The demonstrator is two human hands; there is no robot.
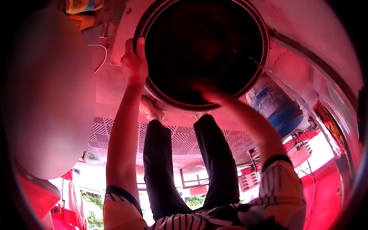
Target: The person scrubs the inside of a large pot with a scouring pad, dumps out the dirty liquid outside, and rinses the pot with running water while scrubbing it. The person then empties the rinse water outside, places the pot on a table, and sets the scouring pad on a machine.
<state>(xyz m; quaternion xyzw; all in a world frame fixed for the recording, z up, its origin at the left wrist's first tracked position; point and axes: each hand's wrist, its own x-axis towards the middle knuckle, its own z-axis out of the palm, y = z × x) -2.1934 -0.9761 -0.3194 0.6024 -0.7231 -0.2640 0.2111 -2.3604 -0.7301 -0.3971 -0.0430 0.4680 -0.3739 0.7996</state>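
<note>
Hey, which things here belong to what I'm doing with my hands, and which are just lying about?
In the job:
- Large round vessel, its opening very dark
- Left hand, at its rim
- Right hand, blurred, at the opening

Apparently just lying about:
- Blue-and-white container
- Pale cord
- Yellow container, partly cut off

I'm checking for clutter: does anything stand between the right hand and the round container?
Nothing visible does: the right hand reaches over the round container's rim. The bucket is outside, to the right. Inside is too dark to judge.
</note>
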